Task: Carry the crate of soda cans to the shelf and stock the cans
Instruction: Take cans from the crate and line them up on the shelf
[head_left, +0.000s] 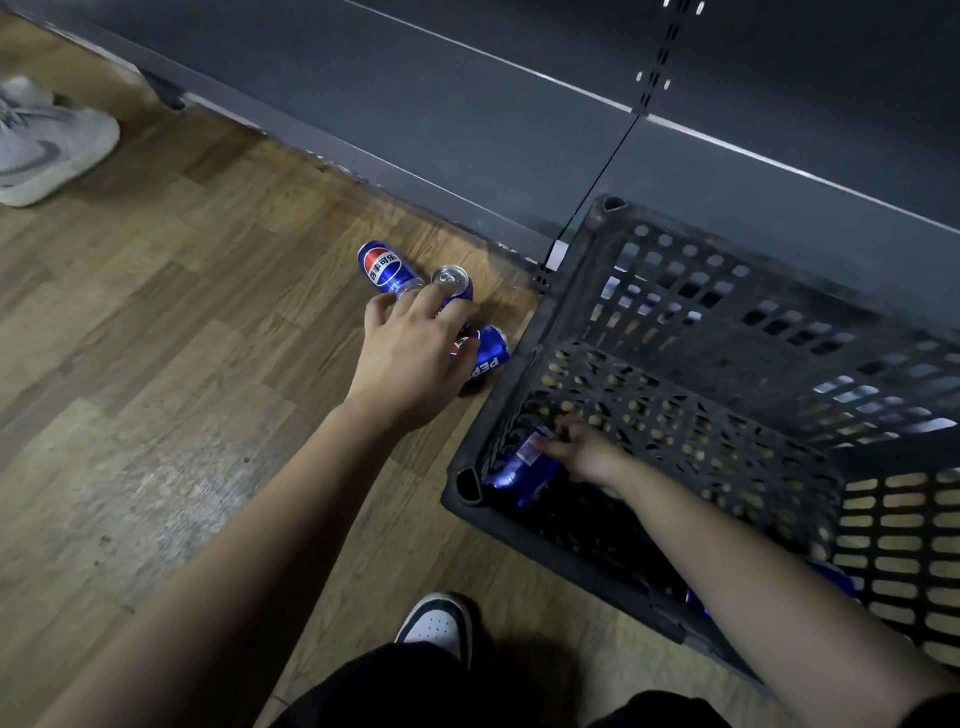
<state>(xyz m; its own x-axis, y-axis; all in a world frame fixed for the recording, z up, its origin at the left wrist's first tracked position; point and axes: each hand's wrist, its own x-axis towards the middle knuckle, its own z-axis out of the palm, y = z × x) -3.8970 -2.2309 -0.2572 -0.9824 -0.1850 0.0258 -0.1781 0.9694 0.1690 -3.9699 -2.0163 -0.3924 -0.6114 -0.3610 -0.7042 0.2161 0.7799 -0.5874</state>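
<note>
- Standing on the wood floor (156, 312), the black crate (727, 291) has its far corner close against the dark shelf (467, 119). Open floor runs left of the crate as far as a grey shoe (47, 145).
- Three cans crowd the floor just left of the crate: a far can (382, 267) on its side, an upright can (451, 278), and a near can (491, 356) on its side just beside the crate wall.
- The crate's right side is cut off. Its bottom is shadowed, and blue shapes under the right forearm are hard to make out.
- The left hand (410, 353) covers part of the upright and near cans, its spread fingers resting on the upright can without gripping it.
- The right hand (587, 449), inside the crate's near-left corner, curls around a held can (519, 465).
</note>
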